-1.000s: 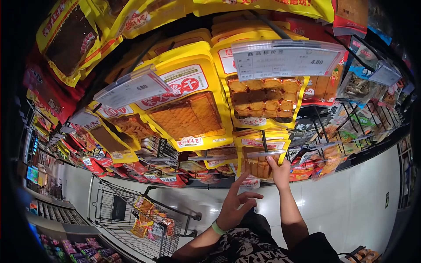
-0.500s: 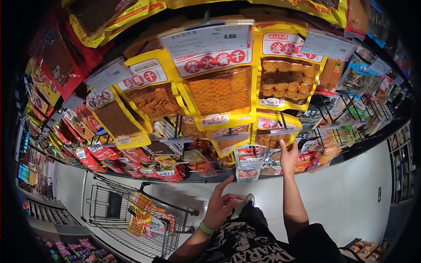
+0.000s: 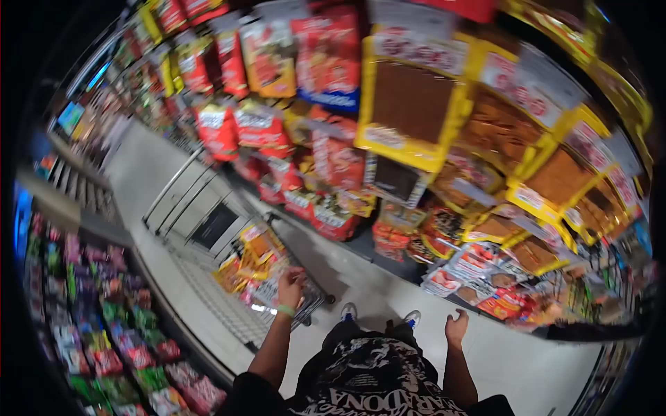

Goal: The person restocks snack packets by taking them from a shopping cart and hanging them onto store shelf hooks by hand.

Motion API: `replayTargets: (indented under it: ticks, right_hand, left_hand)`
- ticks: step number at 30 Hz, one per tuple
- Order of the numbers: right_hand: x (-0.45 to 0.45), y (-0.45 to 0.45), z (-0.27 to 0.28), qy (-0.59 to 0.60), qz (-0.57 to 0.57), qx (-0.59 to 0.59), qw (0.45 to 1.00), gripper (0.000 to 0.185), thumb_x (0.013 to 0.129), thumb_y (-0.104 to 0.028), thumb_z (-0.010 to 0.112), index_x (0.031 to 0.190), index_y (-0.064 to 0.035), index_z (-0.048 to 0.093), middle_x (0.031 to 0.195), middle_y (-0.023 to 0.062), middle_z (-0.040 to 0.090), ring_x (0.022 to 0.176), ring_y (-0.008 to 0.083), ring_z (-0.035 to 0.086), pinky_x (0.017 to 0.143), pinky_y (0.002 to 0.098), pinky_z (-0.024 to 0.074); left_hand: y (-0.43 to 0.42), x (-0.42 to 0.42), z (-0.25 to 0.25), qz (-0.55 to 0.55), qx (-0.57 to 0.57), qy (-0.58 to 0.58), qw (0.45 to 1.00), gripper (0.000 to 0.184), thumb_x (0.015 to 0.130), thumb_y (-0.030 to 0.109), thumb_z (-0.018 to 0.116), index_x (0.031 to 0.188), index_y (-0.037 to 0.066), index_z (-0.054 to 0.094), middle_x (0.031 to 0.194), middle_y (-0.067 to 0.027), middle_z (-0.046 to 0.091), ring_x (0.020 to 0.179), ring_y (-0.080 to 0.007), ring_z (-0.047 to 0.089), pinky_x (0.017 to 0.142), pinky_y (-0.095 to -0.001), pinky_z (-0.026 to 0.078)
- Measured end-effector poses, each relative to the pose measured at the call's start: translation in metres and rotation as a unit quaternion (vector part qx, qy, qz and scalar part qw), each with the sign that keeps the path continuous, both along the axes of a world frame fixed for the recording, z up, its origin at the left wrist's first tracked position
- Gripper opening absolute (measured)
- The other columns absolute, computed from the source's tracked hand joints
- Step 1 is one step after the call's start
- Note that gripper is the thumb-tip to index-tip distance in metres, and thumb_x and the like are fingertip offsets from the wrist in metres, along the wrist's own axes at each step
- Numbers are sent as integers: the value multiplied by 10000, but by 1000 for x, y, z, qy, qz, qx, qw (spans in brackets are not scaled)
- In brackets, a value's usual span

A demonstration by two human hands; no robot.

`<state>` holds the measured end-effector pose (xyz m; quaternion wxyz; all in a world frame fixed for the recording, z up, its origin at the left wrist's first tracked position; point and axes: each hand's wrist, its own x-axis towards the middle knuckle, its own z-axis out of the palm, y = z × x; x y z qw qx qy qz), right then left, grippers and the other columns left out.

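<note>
My left hand point(image 3: 291, 288), with a pale green band at the wrist, is over the near side of the shopping cart point(image 3: 198, 191). Its fingers look curled but are blurred, and I cannot tell whether it touches the cart. Inside the cart lie several yellow-edged food packs point(image 3: 260, 251). My right hand point(image 3: 456, 327) holds nothing; thumb and fingers are apart, below the shelf's lower edge. Nearest above it hang red and white snack packs point(image 3: 505, 302). Yellow-framed packs of brown dried tofu point(image 3: 409, 102) hang higher up, behind price tags.
Red snack bags point(image 3: 260, 130) hang in rows along the rack beyond the cart. At the left runs a display of purple and green packets point(image 3: 114, 305). Pale floor point(image 3: 388, 288) lies between, with my shoes point(image 3: 413, 319) on it.
My view has swung left toward the cart. My right hand has come away from the yellow pack on the rack and dropped lower. My left hand has moved over the cart.
</note>
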<state>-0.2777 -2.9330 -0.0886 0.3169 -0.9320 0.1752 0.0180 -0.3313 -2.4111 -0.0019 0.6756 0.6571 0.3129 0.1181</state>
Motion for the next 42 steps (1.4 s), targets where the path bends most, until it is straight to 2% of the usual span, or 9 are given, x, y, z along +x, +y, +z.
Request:
replayTargets:
  ticks: [8, 13, 19, 22, 23, 24, 28, 37, 42]
  right_hand:
    - [-93, 34, -101, 343, 345, 77, 870, 364, 831, -240, 644, 1089, 18, 648, 1077, 174, 675, 1012, 273, 648, 876, 371, 495]
    - [-90, 75, -10, 376, 236, 74, 893, 318, 817, -190, 661, 1048, 28, 665, 991, 160, 697, 931, 252, 665, 825, 354, 512]
    - [-103, 85, 40, 428, 121, 112, 889, 304, 798, -180, 676, 1021, 27, 681, 963, 135, 703, 879, 211, 665, 793, 335, 517]
    - [-122, 70, 40, 434, 143, 57, 888, 309, 787, -230, 697, 991, 3, 703, 935, 140, 710, 874, 212, 671, 782, 331, 523]
    - [-132, 58, 38, 443, 117, 66, 886, 313, 792, -236, 701, 1001, -2, 701, 935, 142, 710, 868, 212, 674, 778, 332, 526]
    - [-141, 51, 40, 449, 79, 71, 887, 336, 808, -260, 709, 1030, -9, 689, 935, 141, 711, 850, 206, 681, 763, 328, 534]
    - [-147, 65, 72, 475, 49, 39, 878, 336, 846, -248, 702, 1047, 20, 669, 965, 126, 701, 876, 194, 668, 794, 323, 529]
    - [-159, 73, 79, 453, 62, 8, 889, 371, 813, -323, 700, 1058, -45, 688, 979, 123, 708, 869, 204, 683, 794, 336, 533]
    - [-146, 89, 82, 450, 70, 6, 890, 371, 802, -341, 685, 1080, -95, 691, 1008, 118, 705, 900, 224, 681, 812, 349, 531]
  left_hand:
    - [121, -128, -149, 82, 68, 338, 935, 233, 739, 66, 517, 915, 9, 659, 865, -145, 689, 857, -261, 664, 797, -336, 514]
    - [135, -141, -184, 43, 34, 416, 908, 302, 771, 113, 523, 1022, 16, 660, 823, -192, 677, 624, -284, 672, 608, -377, 546]
    - [146, -142, -295, 33, 1, 434, 900, 265, 818, 152, 564, 1005, -3, 672, 886, -184, 693, 720, -282, 693, 530, -371, 561]
    - [144, -113, -255, 148, -163, 426, 877, 254, 830, 144, 531, 985, 34, 700, 939, -155, 708, 766, -254, 698, 597, -365, 564]
    - [158, -136, -304, -82, -79, 267, 957, 267, 861, 165, 504, 995, 57, 707, 977, -128, 714, 777, -226, 698, 604, -354, 553]
    - [166, -136, -330, -79, -127, 271, 951, 244, 855, 179, 528, 1008, 74, 686, 980, -112, 695, 795, -224, 678, 622, -366, 543]
    - [181, -131, -346, 164, -350, 438, 812, 247, 831, 238, 624, 1058, 142, 600, 993, -51, 618, 868, -217, 595, 694, -412, 503]
    - [176, -148, -381, 236, -306, 399, 831, 353, 823, 403, 714, 1066, 214, 542, 928, -13, 549, 793, -206, 538, 684, -414, 500]
    - [168, -127, -325, 243, -257, 292, 888, 282, 777, 223, 745, 999, 128, 600, 851, -43, 637, 721, -193, 606, 578, -369, 527]
